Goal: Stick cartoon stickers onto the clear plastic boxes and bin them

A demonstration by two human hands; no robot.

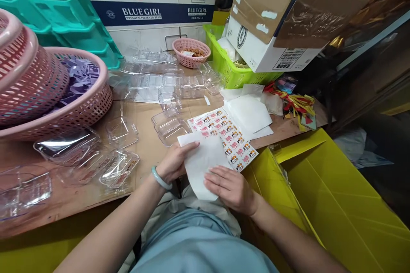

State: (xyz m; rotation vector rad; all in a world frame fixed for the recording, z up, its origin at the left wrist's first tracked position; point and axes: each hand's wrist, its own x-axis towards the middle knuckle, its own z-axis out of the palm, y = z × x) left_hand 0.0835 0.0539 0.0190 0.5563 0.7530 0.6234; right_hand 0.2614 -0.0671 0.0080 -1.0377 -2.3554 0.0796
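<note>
Nearest the viewer, the right hand (231, 187) lies flat with fingers together on the lower part of a white backing sheet (201, 160) at the table's near edge, pinning it down. The left hand (174, 163), a pale bangle (161, 178) on its wrist, grips the same sheet's left edge, thumb on top and fingers curled under. Just beyond the fingertips, partly tucked under the white sheet, lies a sticker sheet (229, 134) printed with rows of small cartoon labels. It looks like the sheets are being separated or squared up; the next move likely calls for a light peel without creasing. Left of the fingers, clear plastic clamshell boxes (121, 132) are scattered. Farther off sit a pink basket (86, 106), a green basket (232, 77), and cardboard cartons (272, 21).
</note>
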